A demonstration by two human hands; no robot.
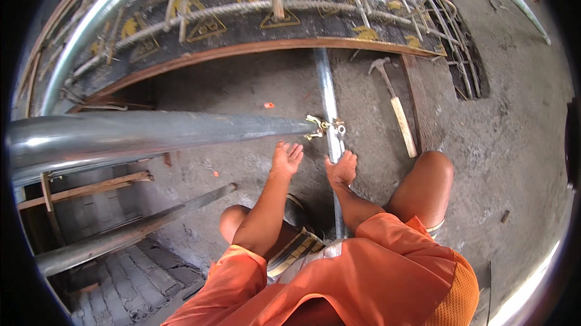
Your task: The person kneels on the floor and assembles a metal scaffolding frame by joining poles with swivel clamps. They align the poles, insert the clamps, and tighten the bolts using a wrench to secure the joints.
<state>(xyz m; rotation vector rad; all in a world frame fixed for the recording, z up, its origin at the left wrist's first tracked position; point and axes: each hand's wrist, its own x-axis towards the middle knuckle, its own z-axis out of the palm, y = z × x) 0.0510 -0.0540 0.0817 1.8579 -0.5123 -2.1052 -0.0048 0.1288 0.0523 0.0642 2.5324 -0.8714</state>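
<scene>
A steel scaffold pipe [325, 78] runs away from between my knees along the ground. A thicker-looking galvanized pipe [151, 135] comes in from the left and meets it at a brass-coloured scaffold clamp [316, 127]. My right hand [342, 168] is closed just below the clamp, on what looks like a shiny wrench [341, 138] lying along the pipe; the fingers partly hide it. My left hand [287, 158] is open, its fingers apart, below the thick pipe's end and touching nothing that I can see.
A claw hammer [399, 117] with a pale wooden handle lies at right, beside a wooden plank [416, 102]. Ahead stands a curved formwork panel [230, 26] with steel bars. Another pipe [139, 227] and timber pieces [91, 190] lie at left, near an opening.
</scene>
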